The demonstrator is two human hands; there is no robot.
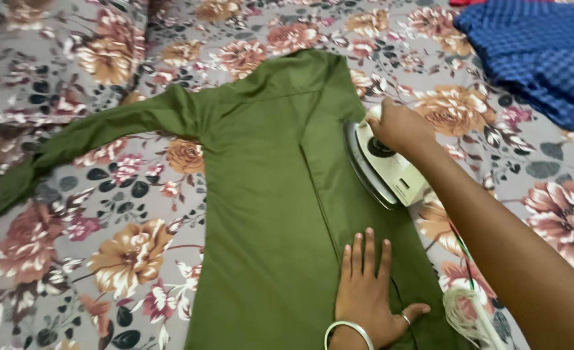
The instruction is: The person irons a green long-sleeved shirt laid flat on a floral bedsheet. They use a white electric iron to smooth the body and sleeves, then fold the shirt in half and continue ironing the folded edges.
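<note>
The right hand [398, 126] is closed over the handle of a white electric iron [383, 167], its grip wrapped around the top so that the fingers are mostly hidden behind the knuckles. The iron is tipped up on its side edge, with the grey soleplate facing the cloth just beside it rather than lying flat on it.

The left hand [368, 295] holds nothing: it lies open and flat, fingers spread, pressing down on the green garment [267, 214] below the iron and nearer the person. A white bangle [348, 332] sits at that wrist and a ring shows on one finger.

The green garment is spread face down on a bed covered by a floral bedsheet [105, 259], with one long sleeve [86, 133] stretched out far from both hands. A long fold or seam runs down the cloth from just beside the iron toward the flat hand.

As a judgement, the ironing is mid-way: the body of the garment between the two hands looks fairly smooth, while the outstretched sleeve looks creased and rumpled at its far end (so probably not yet pressed). The iron's cord [465, 304] trails beneath the right forearm. A blue checked cloth [533, 58] lies well beyond the iron, untouched.
</note>
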